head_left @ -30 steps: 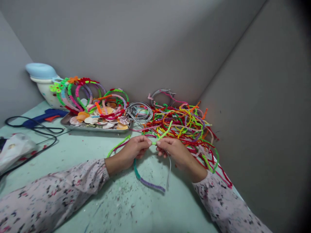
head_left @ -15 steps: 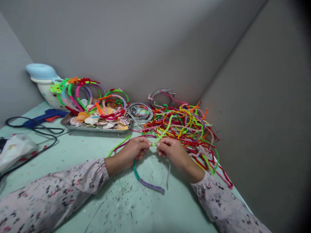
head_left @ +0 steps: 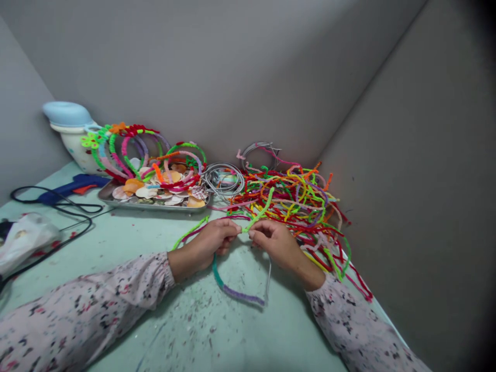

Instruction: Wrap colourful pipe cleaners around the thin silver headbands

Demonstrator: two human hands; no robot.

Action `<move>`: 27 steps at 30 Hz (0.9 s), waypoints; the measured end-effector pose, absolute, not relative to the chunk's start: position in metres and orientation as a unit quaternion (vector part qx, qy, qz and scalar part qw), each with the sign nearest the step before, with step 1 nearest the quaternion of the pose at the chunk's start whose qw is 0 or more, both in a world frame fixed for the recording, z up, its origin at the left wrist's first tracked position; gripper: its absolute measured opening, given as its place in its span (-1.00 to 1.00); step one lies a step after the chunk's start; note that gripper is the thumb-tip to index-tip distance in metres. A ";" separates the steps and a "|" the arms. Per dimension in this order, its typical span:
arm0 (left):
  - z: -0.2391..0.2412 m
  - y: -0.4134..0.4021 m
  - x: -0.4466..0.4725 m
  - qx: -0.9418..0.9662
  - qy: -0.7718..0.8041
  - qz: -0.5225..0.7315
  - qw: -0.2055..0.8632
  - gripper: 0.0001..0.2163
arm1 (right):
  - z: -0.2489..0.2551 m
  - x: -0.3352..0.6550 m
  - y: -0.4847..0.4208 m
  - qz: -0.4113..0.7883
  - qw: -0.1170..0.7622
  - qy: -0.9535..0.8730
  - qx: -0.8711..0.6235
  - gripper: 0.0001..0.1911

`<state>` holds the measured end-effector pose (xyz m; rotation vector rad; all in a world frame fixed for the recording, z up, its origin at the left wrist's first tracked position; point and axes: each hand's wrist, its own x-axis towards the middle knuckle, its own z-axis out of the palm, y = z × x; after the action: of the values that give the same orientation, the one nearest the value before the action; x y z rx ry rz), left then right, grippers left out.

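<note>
L hand [head_left: 213, 238] pinches lime-green pipe cleaner [head_left: 265, 207] at its near end, thumb vs. fingers; R hand [head_left: 279, 243] pinches it right alongside, w/ free end sticking up btwn hands & the pipe-cleaner pile [head_left: 289, 204]. Teal-&-purple fuzzy strip [head_left: 236, 295] curves out below L hand; bare grey wire [head_left: 269, 274] drops below R hand, lower ends close, can't tell if touching. Shell tray [head_left: 155, 207] & blue glue gun [head_left: 58, 192] sit left on surface [head_left: 271, 336].
</note>
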<state>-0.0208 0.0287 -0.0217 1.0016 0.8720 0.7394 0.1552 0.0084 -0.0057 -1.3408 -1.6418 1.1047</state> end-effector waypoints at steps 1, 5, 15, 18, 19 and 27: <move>-0.022 0.029 -0.021 0.454 0.397 0.331 0.725 -0.90 | -0.007 0.156 0.008 0.422 0.367 -0.644 -0.523 -0.88; -0.024 0.029 -0.021 0.456 0.392 0.326 0.729 -0.89 | -0.012 0.157 0.009 0.392 0.369 -0.667 -0.516 -0.88; -0.027 0.030 -0.022 0.476 0.386 0.321 0.722 -0.93 | -0.010 0.153 0.010 0.396 0.370 -0.652 -0.530 -0.88; -0.025 0.030 -0.021 0.477 0.389 0.304 0.727 -0.93 | -0.011 0.153 0.011 0.393 0.369 -0.649 -0.537 -0.87; -0.025 0.029 -0.021 0.478 0.390 0.302 0.726 -0.93 | -0.012 0.153 0.011 0.391 0.368 -0.650 -0.537 -0.87; -0.022 0.026 -0.020 0.525 0.431 0.299 0.670 -0.93 | -0.021 0.157 0.012 0.397 0.359 -0.668 -0.517 -0.89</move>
<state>-0.0201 0.0256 -0.0224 1.1830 0.9704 0.6738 0.1565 0.0116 -0.0212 -1.3322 -1.7233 1.0229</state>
